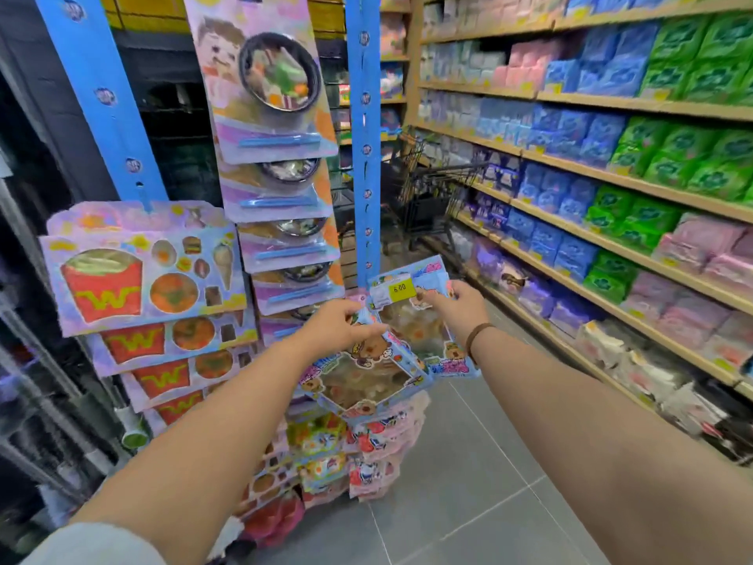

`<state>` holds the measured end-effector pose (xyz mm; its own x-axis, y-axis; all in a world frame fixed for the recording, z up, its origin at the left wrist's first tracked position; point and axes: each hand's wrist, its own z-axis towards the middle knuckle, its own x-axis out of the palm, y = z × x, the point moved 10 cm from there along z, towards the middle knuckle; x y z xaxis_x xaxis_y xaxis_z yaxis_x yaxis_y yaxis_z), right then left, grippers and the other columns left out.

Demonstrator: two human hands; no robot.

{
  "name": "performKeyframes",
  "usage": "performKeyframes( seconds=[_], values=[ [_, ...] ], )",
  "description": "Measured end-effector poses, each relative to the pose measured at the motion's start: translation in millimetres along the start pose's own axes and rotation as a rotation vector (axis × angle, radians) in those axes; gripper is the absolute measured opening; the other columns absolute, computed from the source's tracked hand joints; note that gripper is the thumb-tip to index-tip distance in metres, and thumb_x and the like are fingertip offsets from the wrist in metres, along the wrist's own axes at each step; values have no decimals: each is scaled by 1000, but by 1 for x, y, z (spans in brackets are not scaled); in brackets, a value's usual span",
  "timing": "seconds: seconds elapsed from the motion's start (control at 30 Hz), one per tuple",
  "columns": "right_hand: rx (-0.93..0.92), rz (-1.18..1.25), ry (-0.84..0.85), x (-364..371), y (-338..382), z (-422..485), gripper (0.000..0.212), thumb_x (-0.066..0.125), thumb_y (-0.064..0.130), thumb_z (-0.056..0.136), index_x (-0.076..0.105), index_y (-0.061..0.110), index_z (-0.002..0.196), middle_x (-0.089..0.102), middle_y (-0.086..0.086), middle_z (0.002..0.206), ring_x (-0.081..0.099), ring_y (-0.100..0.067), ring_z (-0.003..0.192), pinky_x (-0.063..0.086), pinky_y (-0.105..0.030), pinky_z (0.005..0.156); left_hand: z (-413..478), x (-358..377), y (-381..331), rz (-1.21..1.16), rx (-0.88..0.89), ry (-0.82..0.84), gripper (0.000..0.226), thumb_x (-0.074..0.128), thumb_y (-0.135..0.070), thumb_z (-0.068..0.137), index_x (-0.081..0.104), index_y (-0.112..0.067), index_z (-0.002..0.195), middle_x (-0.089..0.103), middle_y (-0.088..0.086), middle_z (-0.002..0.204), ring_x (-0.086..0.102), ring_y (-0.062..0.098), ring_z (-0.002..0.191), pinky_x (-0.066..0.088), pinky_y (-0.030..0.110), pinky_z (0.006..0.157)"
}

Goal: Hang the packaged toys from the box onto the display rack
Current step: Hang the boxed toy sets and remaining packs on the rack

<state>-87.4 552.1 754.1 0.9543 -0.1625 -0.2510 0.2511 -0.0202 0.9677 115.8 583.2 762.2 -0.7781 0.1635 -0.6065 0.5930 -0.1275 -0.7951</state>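
Observation:
A light-blue packaged toy with cartoon bears and a yellow 6.00 price sticker is held up by its top edge in my right hand, next to the right blue hanging strip. My left hand pinches the upper left corner of a second, similar bear package that sits lower and tilted, overlapping the first. Both arms reach forward at mid-frame. The box is not in view.
Bowl-and-chopsticks toy packs hang down the middle strip. Fries toy packs hang on the left strip. More pink and blue packs hang lower down. A shopping cart stands behind. Product shelves line the right aisle side.

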Motion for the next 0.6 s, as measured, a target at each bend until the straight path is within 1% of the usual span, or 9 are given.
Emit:
performKeyframes(
  seconds=[0.03,0.07,0.13,0.27,0.3,0.37,0.43,0.53,0.6],
  values=[
    [2,-13,16,2,0,15,43,73,32,79,59,-6,93,55,-31,86,58,-38,80,43,-34,67,14,0,2,-4,-9,3,43,73,-40,78,44,-11,65,29,9,65,31,16,53,21,19,44],
    [1,-27,40,5,1,25,35,73,31,79,58,0,85,48,-24,75,51,-32,70,38,-32,63,24,1,5,-3,-12,9,41,73,-41,78,46,-12,68,32,8,66,31,17,54,21,20,45],
    [-7,-49,98,13,1,47,35,73,31,78,52,3,78,37,-10,72,36,-21,66,27,-29,60,39,3,11,2,-35,13,39,72,-42,78,46,-13,72,31,8,67,30,16,54,20,21,48],
    [-51,-12,142,27,7,84,38,73,26,79,40,11,69,26,-7,65,26,-16,58,21,-17,43,57,7,19,-6,-82,-11,43,70,-37,81,40,-11,65,30,5,61,30,13,52,22,23,51],
    [-53,9,148,31,8,92,40,73,28,79,38,13,68,27,-7,65,26,-16,57,22,-17,43,59,6,19,-6,-92,-33,47,70,-34,82,37,-10,59,32,-5,52,30,9,47,23,21,50],
    [-34,61,156,40,7,107,36,72,32,79,42,14,70,35,-8,68,32,-16,62,27,-22,50,62,6,21,-21,-112,-74,48,70,-29,83,38,-18,50,34,-11,40,34,6,40,24,16,46],
    [-8,94,183,48,4,119,32,68,30,83,44,13,68,42,-8,69,37,-16,64,30,-24,51,65,7,24,-45,-131,-140,44,70,-35,82,49,-8,54,38,-12,47,33,6,44,26,19,50],
    [27,142,217,57,2,129,29,66,29,84,49,13,67,46,-10,73,41,-16,69,33,-27,58,64,8,29,-85,-164,-188,51,68,-47,79,64,4,82,50,21,74,43,20,62,32,34,59],
    [37,168,250,62,2,137,29,65,31,85,60,3,80,48,-19,77,45,-16,74,36,-28,63,65,9,27,-96,-191,-236,48,68,-48,79,67,0,84,56,24,79,49,22,68,35,34,61]
  ],
)
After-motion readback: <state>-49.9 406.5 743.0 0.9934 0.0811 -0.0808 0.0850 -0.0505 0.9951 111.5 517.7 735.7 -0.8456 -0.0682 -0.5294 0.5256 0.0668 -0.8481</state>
